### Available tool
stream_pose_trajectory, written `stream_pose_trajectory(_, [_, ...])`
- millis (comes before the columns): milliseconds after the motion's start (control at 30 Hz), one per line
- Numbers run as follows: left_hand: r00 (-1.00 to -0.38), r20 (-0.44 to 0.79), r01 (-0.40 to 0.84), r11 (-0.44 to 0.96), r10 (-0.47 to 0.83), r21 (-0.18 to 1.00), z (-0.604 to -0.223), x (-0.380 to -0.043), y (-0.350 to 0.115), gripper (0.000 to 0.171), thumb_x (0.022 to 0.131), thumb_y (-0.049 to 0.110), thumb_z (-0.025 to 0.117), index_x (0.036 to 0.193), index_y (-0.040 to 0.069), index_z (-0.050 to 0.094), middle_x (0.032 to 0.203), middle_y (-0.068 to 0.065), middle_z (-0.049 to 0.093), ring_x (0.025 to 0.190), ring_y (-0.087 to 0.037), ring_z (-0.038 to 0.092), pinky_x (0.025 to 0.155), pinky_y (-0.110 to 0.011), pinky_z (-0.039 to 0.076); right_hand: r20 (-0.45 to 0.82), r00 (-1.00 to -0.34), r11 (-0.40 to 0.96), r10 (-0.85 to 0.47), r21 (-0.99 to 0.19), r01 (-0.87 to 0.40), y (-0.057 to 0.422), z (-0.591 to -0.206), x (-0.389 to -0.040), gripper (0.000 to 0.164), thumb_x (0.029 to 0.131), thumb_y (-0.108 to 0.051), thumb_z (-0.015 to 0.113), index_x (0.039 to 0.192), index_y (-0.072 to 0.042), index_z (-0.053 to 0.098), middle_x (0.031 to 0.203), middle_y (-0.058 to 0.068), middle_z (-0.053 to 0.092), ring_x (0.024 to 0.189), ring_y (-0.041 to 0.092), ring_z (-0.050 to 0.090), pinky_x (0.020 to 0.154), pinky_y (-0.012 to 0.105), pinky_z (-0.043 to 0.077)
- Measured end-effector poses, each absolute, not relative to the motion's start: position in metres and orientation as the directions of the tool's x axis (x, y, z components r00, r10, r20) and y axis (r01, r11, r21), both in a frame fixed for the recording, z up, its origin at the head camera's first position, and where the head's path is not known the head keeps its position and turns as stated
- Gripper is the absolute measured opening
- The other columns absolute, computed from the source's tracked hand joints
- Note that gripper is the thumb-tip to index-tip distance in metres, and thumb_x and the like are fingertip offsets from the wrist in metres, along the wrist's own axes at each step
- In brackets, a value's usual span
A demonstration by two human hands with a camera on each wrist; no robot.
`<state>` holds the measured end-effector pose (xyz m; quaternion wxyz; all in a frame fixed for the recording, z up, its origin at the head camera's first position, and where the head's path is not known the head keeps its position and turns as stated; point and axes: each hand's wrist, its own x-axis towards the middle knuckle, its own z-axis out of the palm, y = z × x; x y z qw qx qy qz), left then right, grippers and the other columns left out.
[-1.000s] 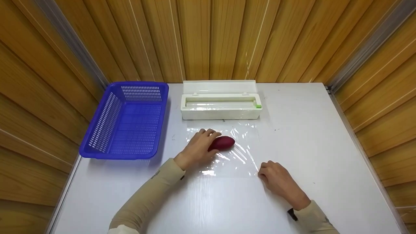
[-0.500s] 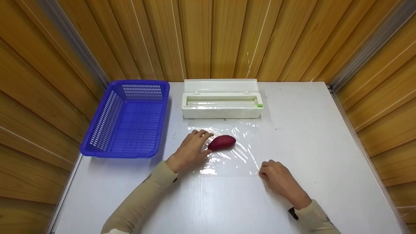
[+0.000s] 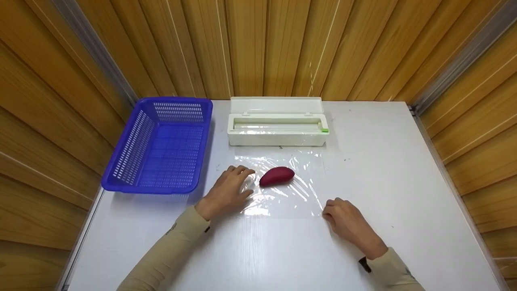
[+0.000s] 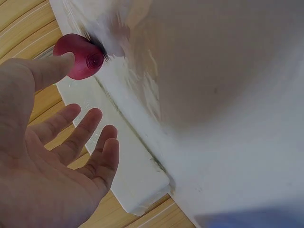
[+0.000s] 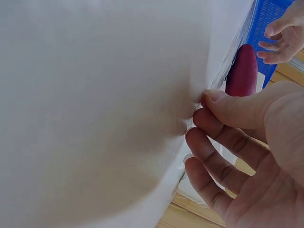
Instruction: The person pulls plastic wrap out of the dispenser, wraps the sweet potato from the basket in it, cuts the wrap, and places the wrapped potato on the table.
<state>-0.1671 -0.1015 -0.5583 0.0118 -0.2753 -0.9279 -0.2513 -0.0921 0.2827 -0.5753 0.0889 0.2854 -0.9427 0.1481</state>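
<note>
"Dark red, that elongated object [image 3: 277,176]: where does it lie?"

"On the clear film [image 3: 301,196], which is spread over the white table [image 3: 404,182]. Only the glints give the film away; its left and upper edges are hard to trace."

"And the left hand [image 3: 228,188]?"

"Just left of the object, its fingers released and loosely bent, apart from it. In the left wrist view the thumb overlaps the object, which shows only end-on."

"The right hand [image 3: 349,226]?"

"Its thumb and forefinger pinch the film's near right corner. From the head the fingertips cover that corner; from the right wrist, the thumb hides the object's lower end."

"Does the film reach the white box [image 3: 278,140]?"

"I can't tell; it fades out near the front wall. The lid is up, and a pale roll [image 3: 278,127] shows inside, partly hidden."

"What else?"

"A blue basket [image 3: 106,178] to the left. The left wrist view shows just a blurred blue patch [image 4: 251,218] at its bottom edge. Both sleeves [image 3: 169,246] are cut off below in the head view."
</note>
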Motion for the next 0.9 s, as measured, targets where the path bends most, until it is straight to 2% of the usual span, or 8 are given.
stream_pose_trajectory(200, [-0.844,0.175,0.525,0.713,0.507,0.464,-0.561,-0.159,-0.111,0.053,0.094,0.022,0.082,0.142,0.007,0.064,0.136,-0.011,0.068,0.121,-0.035,0.062,0.106,-0.048,0.051,0.225,-0.829,0.8,-0.513,-0.226,-0.556,0.283,-0.574,-0.093,0.017,0.08,0.007,0.087,0.079,-0.008,0.079,0.08,-0.002,0.07,0.074,0.017,0.061,0.065,0.029,0.051])
stream_pose_trajectory(567, [-0.843,0.191,0.53,0.713,0.503,0.459,-0.569,-0.141,-0.118,0.05,0.093,0.024,0.083,0.138,0.009,0.066,0.132,-0.007,0.069,0.116,-0.03,0.063,0.101,-0.045,0.053,0.175,-0.841,0.808,-0.513,-0.232,-0.541,0.285,-0.575,-0.09,0.014,0.082,0.005,0.086,0.082,-0.007,0.08,0.083,-0.002,0.071,0.076,0.018,0.062,0.068,0.031,0.052])
stream_pose_trajectory(900, [-0.804,0.252,0.59,0.671,0.538,0.449,-0.573,-0.122,-0.126,0.031,0.088,0.021,0.086,0.112,0.01,0.071,0.103,-0.001,0.068,0.092,-0.021,0.057,0.083,-0.037,0.051,0.211,-0.836,0.803,-0.507,-0.236,-0.547,0.285,-0.575,-0.09,0.017,0.081,0.007,0.087,0.081,-0.009,0.08,0.083,-0.003,0.071,0.076,0.017,0.062,0.068,0.028,0.051])
